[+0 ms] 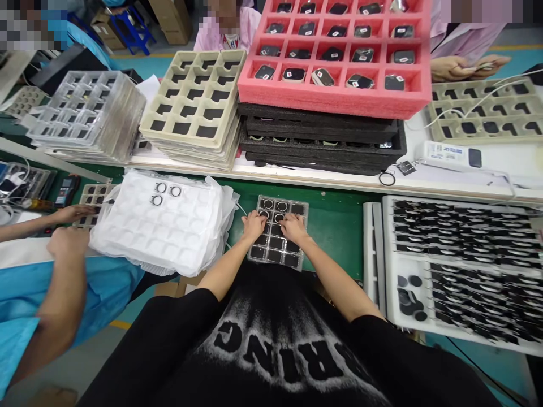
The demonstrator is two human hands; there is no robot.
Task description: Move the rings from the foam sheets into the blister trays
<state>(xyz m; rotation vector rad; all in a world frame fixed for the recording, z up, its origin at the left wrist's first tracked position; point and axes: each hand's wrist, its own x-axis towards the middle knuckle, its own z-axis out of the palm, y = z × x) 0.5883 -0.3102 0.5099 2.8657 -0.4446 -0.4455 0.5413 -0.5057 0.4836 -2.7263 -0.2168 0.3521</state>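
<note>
A clear plastic tray point(276, 243) with dark square pockets lies in front of me on the green bench. Ring-shaped watch cases sit in its upper pockets, one at the far left point(268, 204) and another beside it point(282, 207). My left hand point(254, 225) is at the tray's left side, its fingertips closed at a watch case point(263, 215) in the second row. From the other side, my right hand point(293, 227) pinches the neighbouring watch case point(279, 217). The fingers partly cover both pieces.
White moulded trays point(156, 226) are stacked at left, with three loose watch cases on top. Beyond, a shelf carries beige trays point(193, 96) and red foam point(335, 102) over black foam. A white rack point(396, 260) of dark parts stands right. A co-worker's arm point(63, 282) is close at left.
</note>
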